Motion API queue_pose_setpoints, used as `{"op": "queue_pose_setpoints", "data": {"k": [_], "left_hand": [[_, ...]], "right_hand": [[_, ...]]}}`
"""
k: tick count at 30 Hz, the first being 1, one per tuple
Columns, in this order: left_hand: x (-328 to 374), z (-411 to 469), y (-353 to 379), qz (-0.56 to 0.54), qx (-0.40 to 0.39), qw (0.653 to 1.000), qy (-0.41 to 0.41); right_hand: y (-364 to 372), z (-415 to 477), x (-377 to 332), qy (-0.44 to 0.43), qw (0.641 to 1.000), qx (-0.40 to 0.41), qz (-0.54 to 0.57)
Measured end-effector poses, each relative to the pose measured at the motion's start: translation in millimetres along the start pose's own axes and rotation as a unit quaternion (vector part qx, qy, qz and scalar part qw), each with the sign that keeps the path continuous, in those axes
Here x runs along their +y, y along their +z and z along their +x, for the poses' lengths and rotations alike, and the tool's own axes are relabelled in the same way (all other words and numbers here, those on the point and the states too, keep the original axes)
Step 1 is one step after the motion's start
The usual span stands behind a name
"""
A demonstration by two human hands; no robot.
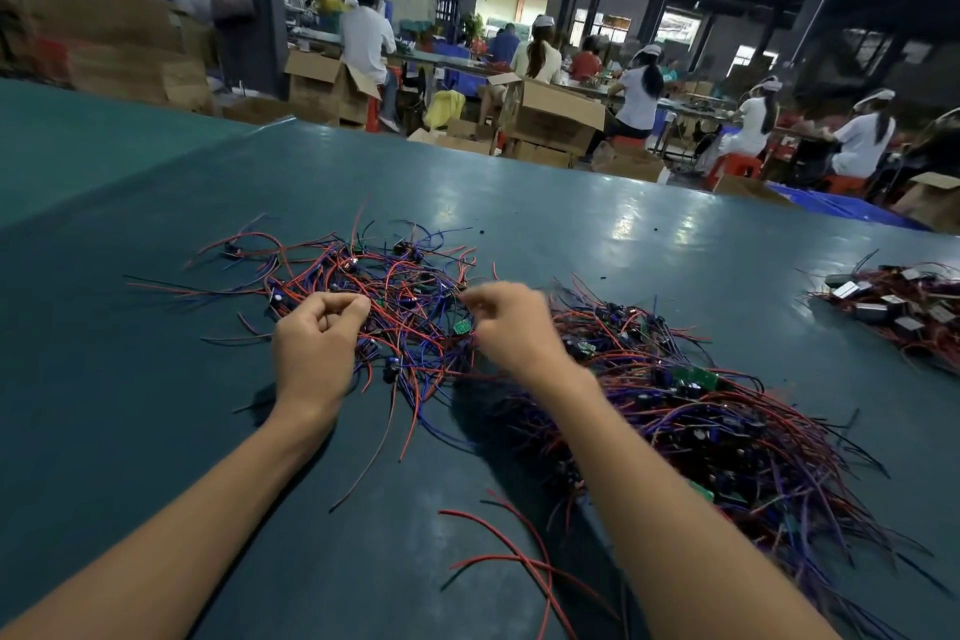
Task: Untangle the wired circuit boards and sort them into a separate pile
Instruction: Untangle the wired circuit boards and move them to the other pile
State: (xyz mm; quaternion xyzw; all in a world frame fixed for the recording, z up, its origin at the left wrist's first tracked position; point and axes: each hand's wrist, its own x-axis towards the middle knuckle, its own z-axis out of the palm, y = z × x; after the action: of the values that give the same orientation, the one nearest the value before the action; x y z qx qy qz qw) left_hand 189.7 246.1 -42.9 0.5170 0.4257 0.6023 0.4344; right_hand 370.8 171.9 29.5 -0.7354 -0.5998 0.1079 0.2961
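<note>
Nearest, on your right, lies a dense pile (727, 437) of small green boards trailing red, blue and black wires. Your left hand (317, 348) and right hand (511, 330) each pinch wires in the looser tangle (400, 283) just beyond.

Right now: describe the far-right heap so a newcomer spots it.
On the dark teal table, look right past the dense red-and-purple wire heap under the right forearm. The small red-wire heap at the frame's edge alone carries pale silvery rectangular blocks; the other heap and the loose tangle at the fingers show green boards.
</note>
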Motion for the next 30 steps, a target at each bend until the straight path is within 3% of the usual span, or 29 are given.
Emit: {"op": "queue_pose_setpoints", "data": {"k": [5,12,17,20,22,25,28,30], "left_hand": [[-2,-1,0,0.011,-0.013,1.000,-0.006],[0,-2,0,0.021,-0.018,1.000,0.004],[1,-1,1,0.027,-0.027,0.999,0.009],[-1,-2,1,0.027,-0.031,0.999,0.009],[-2,-2,0,0.020,-0.034,0.999,0.010],[-3,-2,0,0.009,-0.036,0.999,0.011],[0,-4,3,-0.017,-0.053,0.998,0.016],[2,-6,4,-0.011,-0.084,0.996,0.032]], "right_hand": [[24,32,28,0.024,0.992,-0.081,-0.095],[10,43,30,-0.060,0.972,-0.141,-0.178],[-29,45,16,-0.039,0.997,-0.040,-0.053],[-64,43,-5,-0.005,0.992,0.022,0.127],[-83,36,-18,0.009,0.957,0.027,0.289],[-97,16,-29,0.004,0.870,-0.008,0.493],[-85,-11,-27,0.012,0.793,-0.063,0.606],[-66,-29,-22,0.031,0.767,-0.080,0.636]]}}
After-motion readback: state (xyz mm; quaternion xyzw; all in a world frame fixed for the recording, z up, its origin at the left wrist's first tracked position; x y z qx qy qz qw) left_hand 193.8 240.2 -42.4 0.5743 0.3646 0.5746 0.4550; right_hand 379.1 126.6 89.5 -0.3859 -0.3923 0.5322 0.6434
